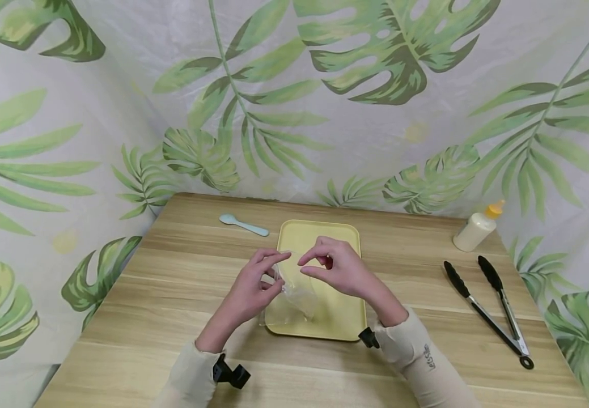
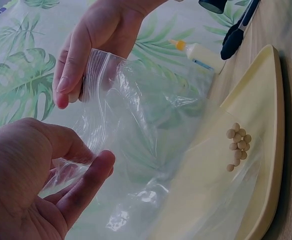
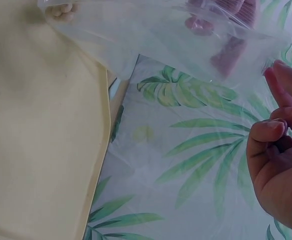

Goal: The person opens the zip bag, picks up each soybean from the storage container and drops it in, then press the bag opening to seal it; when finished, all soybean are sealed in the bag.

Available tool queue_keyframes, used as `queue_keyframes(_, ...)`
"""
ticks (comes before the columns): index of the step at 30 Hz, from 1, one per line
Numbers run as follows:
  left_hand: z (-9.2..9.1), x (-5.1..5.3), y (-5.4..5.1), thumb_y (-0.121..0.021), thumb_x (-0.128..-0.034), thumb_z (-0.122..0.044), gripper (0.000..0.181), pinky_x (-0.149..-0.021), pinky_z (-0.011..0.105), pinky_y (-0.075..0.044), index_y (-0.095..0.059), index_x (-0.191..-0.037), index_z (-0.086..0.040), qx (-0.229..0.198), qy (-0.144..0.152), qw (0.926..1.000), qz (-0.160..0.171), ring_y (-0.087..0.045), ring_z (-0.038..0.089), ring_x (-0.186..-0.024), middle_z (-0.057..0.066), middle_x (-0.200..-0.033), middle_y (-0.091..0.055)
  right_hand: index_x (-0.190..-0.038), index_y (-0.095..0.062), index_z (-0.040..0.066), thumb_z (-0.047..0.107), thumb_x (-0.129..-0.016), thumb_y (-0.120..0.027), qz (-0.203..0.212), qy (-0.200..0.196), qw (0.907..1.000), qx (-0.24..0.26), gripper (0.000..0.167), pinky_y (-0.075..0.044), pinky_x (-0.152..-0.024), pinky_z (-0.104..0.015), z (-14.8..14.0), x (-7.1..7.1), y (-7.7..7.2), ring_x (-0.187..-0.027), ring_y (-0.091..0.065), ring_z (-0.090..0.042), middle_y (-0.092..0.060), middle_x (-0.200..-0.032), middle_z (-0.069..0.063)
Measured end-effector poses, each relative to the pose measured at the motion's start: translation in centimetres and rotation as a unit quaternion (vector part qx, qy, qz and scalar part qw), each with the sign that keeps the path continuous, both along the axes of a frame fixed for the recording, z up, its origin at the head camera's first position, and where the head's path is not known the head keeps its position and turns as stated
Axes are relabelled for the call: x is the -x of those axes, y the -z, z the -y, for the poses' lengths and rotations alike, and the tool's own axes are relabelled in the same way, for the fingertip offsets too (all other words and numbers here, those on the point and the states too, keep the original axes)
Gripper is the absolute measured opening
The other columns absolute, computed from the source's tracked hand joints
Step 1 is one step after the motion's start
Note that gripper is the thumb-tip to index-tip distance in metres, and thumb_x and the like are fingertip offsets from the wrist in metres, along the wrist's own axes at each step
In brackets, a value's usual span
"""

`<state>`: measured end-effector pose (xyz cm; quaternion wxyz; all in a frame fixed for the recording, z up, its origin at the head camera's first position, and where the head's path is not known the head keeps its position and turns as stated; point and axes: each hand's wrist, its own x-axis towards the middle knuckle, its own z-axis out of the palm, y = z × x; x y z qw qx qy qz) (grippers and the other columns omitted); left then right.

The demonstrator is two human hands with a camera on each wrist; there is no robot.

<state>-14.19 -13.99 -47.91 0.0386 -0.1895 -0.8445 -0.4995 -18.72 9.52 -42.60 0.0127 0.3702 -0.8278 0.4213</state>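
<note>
A clear zip bag [image 2: 141, 115] hangs above the yellow tray [image 1: 342, 317]. Several small round tan balls [image 2: 239, 145] lie in its lower end, seen through the plastic in the left wrist view. My left hand [image 1: 248, 292] pinches the bag near its zip strip between thumb and finger. At the other end of the zip edge, my right hand [image 1: 342, 269] pinches the bag with thumb and index fingertips, its other fingers curled. The ridged zip lines run between both hands; whether the seal is fully closed cannot be told.
A light blue spoon [image 1: 245, 225] lies behind the tray to the left. At the right stand a bottle [image 1: 474, 231] with an orange tip and, nearer, black-handled tongs [image 1: 495, 320] lying spread. A leaf-patterned sheet [image 1: 274, 113] hangs beyond the wooden table [image 1: 172, 283].
</note>
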Motion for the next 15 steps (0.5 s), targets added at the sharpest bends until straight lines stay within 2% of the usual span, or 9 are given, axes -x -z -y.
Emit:
queue_keyframes(5, 0.0, 0.0, -0.1, -0.067, -0.0932, 0.005, 0.053, -0.071, 0.020, -0.062, -0.061, -0.144, -0.011, 0.002, 0.000, 1.0000, -0.001, -0.067, 0.018, -0.090, 0.010, -0.136, -0.052, -0.097, -0.082, 0.015, 0.013, -0.088, -0.083, 0.006, -0.001, 0.9999, 0.015, 0.009, -0.037, -0.057, -0.019, -0.3, 0.1, 0.0, -0.065, -0.041, -0.007, -0.051, -0.072, -0.015)
queue_keyframes(11, 0.0, 0.0, -0.1, -0.067, -0.0922, 0.006, 0.055, -0.071, 0.021, -0.063, -0.061, -0.144, -0.011, -0.001, -0.001, 1.0000, -0.004, -0.067, 0.017, -0.089, 0.011, -0.136, -0.052, -0.096, -0.082, 0.015, 0.012, -0.088, -0.083, 0.009, 0.007, 0.9997, 0.021, 0.009, -0.037, -0.058, -0.018, -0.7, 0.3, 0.0, -0.066, -0.041, -0.008, -0.047, -0.071, -0.003)
queue_keyframes(15, 0.0, 0.1, -0.1, -0.068, -0.0918, 0.006, 0.055, -0.070, 0.021, -0.063, -0.061, -0.144, -0.011, -0.005, 0.000, 1.0000, -0.006, -0.067, 0.016, -0.089, 0.012, -0.136, -0.052, -0.096, -0.082, 0.014, 0.011, -0.089, -0.081, 0.021, 0.021, 0.9990, 0.032, 0.008, -0.037, -0.058, -0.019, -1.1, 0.4, 0.0, -0.067, -0.042, -0.010, -0.047, -0.072, -0.002)
